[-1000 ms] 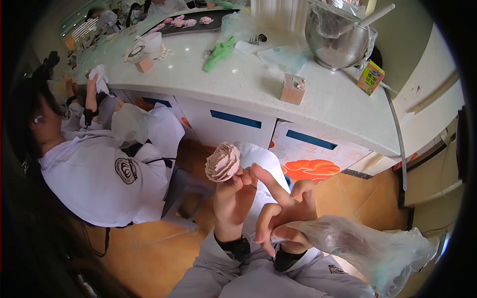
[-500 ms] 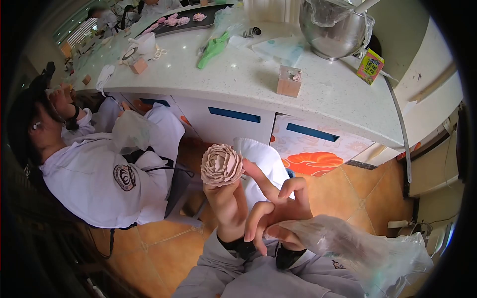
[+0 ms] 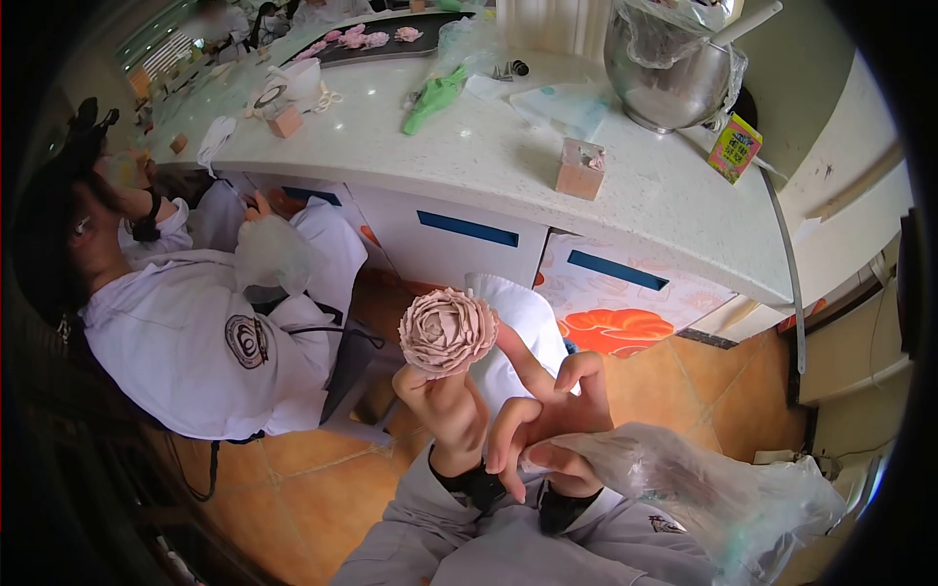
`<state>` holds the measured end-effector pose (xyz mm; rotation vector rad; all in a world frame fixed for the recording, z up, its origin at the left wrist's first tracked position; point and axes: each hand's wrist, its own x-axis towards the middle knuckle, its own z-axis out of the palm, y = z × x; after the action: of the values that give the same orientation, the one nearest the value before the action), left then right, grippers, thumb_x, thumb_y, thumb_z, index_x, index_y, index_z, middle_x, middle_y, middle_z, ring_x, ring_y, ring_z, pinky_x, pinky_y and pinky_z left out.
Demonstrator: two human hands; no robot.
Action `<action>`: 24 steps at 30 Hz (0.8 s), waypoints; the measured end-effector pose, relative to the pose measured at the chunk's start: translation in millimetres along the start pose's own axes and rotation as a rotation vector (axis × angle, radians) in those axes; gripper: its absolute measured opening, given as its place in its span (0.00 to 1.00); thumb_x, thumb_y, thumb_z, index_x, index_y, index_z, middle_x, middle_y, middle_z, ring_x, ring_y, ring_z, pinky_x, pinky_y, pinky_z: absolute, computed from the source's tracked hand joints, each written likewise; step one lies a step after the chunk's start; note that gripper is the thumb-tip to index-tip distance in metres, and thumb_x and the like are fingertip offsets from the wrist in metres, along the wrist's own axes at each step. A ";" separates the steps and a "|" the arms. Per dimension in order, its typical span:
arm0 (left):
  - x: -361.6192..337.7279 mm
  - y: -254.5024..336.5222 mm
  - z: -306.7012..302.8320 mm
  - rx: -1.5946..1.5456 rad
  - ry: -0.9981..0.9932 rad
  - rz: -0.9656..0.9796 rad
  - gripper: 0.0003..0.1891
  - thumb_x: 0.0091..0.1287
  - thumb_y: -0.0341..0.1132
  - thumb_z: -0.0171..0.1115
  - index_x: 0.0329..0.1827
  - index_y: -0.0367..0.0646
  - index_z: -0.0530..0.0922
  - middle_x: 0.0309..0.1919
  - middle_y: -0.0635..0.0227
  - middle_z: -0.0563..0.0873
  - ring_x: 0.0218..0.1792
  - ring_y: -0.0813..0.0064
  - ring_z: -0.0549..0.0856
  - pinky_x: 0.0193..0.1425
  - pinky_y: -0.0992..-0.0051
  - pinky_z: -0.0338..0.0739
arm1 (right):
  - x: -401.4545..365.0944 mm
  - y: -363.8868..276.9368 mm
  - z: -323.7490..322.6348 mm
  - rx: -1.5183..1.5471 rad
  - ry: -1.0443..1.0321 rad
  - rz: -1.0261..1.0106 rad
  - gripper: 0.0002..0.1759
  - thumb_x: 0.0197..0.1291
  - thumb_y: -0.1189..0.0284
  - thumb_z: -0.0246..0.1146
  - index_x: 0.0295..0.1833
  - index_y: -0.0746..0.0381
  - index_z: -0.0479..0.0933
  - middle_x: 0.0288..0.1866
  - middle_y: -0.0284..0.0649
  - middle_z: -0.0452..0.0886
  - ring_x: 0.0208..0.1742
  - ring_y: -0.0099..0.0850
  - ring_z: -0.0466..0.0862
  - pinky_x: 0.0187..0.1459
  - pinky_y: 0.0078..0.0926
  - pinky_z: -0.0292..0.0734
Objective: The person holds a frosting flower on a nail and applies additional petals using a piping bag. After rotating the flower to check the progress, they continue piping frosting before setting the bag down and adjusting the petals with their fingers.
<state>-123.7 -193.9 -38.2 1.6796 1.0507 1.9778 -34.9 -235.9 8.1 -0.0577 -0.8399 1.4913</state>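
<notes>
A pale pink piped flower (image 3: 448, 332) with many ruffled petals sits upright over my left hand (image 3: 445, 410). The fingers of that hand are closed beneath it, and whatever supports the bloom is hidden. My right hand (image 3: 555, 410) is just to the right, its index finger stretched up to the flower's right edge, seemingly touching it. A clear plastic piping bag (image 3: 684, 479) with a little pinkish filling is gripped at the thumb of my right hand and trails off to the lower right. Its tip cannot be made out.
On the white counter (image 3: 469, 146) stand a wooden block (image 3: 580, 170), a steel mixing bowl (image 3: 664, 78), a yellow-green box (image 3: 735, 148), a green piping bag (image 3: 434, 100) and a dark tray (image 3: 445, 34) with pink flowers. A co-worker (image 3: 205, 332) sits close on the left.
My left hand has brought the flower slightly up and to the right, nearer the camera. My right hand and its bag have barely moved. The view has shifted a little.
</notes>
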 end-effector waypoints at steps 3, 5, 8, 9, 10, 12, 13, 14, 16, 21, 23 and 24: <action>-5.2 -5.8 -9.3 0.312 -0.110 0.183 0.20 0.65 0.40 0.54 0.50 0.31 0.67 0.50 0.60 0.70 0.50 0.63 0.76 0.56 0.66 0.72 | -2.1 0.3 -0.3 0.038 0.049 0.000 0.25 0.47 0.91 0.50 0.47 0.61 0.50 0.68 0.71 0.35 0.38 0.48 0.79 0.16 0.27 0.77; -5.7 -10.4 -6.7 0.168 -0.083 0.172 0.22 0.64 0.40 0.55 0.51 0.29 0.67 0.50 0.59 0.69 0.51 0.63 0.76 0.56 0.65 0.72 | -2.3 0.7 -0.3 0.045 0.071 -0.001 0.25 0.46 0.91 0.50 0.47 0.61 0.50 0.68 0.71 0.36 0.37 0.48 0.79 0.16 0.27 0.76; -1.4 -14.7 5.1 -0.418 0.024 -0.067 0.25 0.62 0.42 0.57 0.52 0.27 0.66 0.50 0.59 0.70 0.51 0.62 0.75 0.56 0.65 0.72 | -1.6 2.7 0.7 0.038 0.071 -0.008 0.25 0.45 0.92 0.50 0.47 0.62 0.51 0.68 0.72 0.38 0.36 0.48 0.79 0.16 0.27 0.76; -0.2 -14.1 3.6 -0.410 0.015 -0.086 0.26 0.61 0.43 0.58 0.52 0.26 0.66 0.50 0.59 0.70 0.52 0.62 0.75 0.56 0.65 0.72 | -2.0 3.1 2.0 0.040 0.080 -0.005 0.25 0.45 0.92 0.49 0.47 0.62 0.51 0.68 0.72 0.38 0.36 0.48 0.79 0.16 0.27 0.76; -0.7 -14.8 -0.1 -0.341 -0.028 -0.109 0.28 0.61 0.44 0.59 0.52 0.26 0.66 0.50 0.58 0.70 0.52 0.61 0.75 0.56 0.64 0.72 | -2.3 3.6 2.6 0.041 0.089 -0.002 0.25 0.44 0.92 0.49 0.47 0.62 0.51 0.68 0.72 0.39 0.36 0.48 0.79 0.16 0.27 0.76; -3.0 -18.0 -10.0 -0.137 -0.151 -0.152 0.31 0.59 0.47 0.59 0.52 0.24 0.66 0.49 0.56 0.70 0.51 0.60 0.75 0.56 0.64 0.71 | -1.3 2.2 1.0 0.046 0.093 0.000 0.26 0.43 0.92 0.49 0.47 0.62 0.51 0.68 0.72 0.39 0.36 0.48 0.79 0.16 0.28 0.76; -3.5 -19.8 -10.9 -0.086 -0.171 -0.138 0.32 0.59 0.48 0.59 0.51 0.23 0.66 0.49 0.56 0.69 0.51 0.60 0.76 0.56 0.63 0.71 | -1.0 1.8 0.4 0.048 0.096 0.002 0.26 0.42 0.92 0.49 0.46 0.62 0.51 0.68 0.72 0.39 0.36 0.48 0.79 0.16 0.28 0.76; -4.0 -21.6 -11.8 -0.036 -0.189 -0.123 0.33 0.59 0.49 0.59 0.51 0.22 0.66 0.49 0.55 0.69 0.50 0.59 0.76 0.56 0.63 0.71 | -0.4 2.0 1.0 0.051 0.109 0.000 0.26 0.42 0.92 0.49 0.46 0.62 0.51 0.68 0.72 0.39 0.36 0.48 0.79 0.16 0.28 0.76; -4.2 -23.6 -9.4 -0.079 -0.133 -0.050 0.34 0.60 0.50 0.58 0.51 0.21 0.66 0.49 0.54 0.69 0.49 0.59 0.77 0.55 0.63 0.71 | 0.2 2.5 2.8 0.054 0.136 -0.003 0.27 0.41 0.93 0.49 0.46 0.62 0.51 0.68 0.72 0.39 0.36 0.49 0.79 0.15 0.28 0.75; -3.6 -23.0 -8.1 -0.178 -0.090 -0.112 0.31 0.61 0.49 0.56 0.48 0.22 0.67 0.49 0.53 0.71 0.48 0.59 0.77 0.54 0.63 0.72 | 3.0 3.7 1.0 0.066 0.116 -0.015 0.26 0.41 0.93 0.49 0.46 0.62 0.51 0.67 0.73 0.39 0.36 0.49 0.79 0.15 0.28 0.75; -0.8 -23.1 -5.6 -0.254 -0.049 -0.180 0.27 0.62 0.48 0.55 0.47 0.25 0.69 0.47 0.53 0.73 0.46 0.60 0.78 0.53 0.64 0.72 | 3.7 3.8 0.7 0.063 0.124 -0.010 0.26 0.41 0.92 0.49 0.45 0.63 0.51 0.67 0.73 0.39 0.35 0.49 0.79 0.15 0.28 0.75; 0.5 -24.4 -4.0 -0.275 -0.026 -0.215 0.26 0.62 0.47 0.55 0.46 0.26 0.69 0.45 0.54 0.74 0.45 0.61 0.79 0.53 0.65 0.73 | 3.7 3.9 0.3 0.058 0.138 -0.005 0.26 0.40 0.92 0.50 0.45 0.63 0.51 0.67 0.73 0.39 0.35 0.49 0.79 0.15 0.28 0.75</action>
<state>-132.5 -178.5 -55.5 1.3833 0.8636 1.8592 -38.9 -232.2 7.9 -0.1139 -0.6854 1.4889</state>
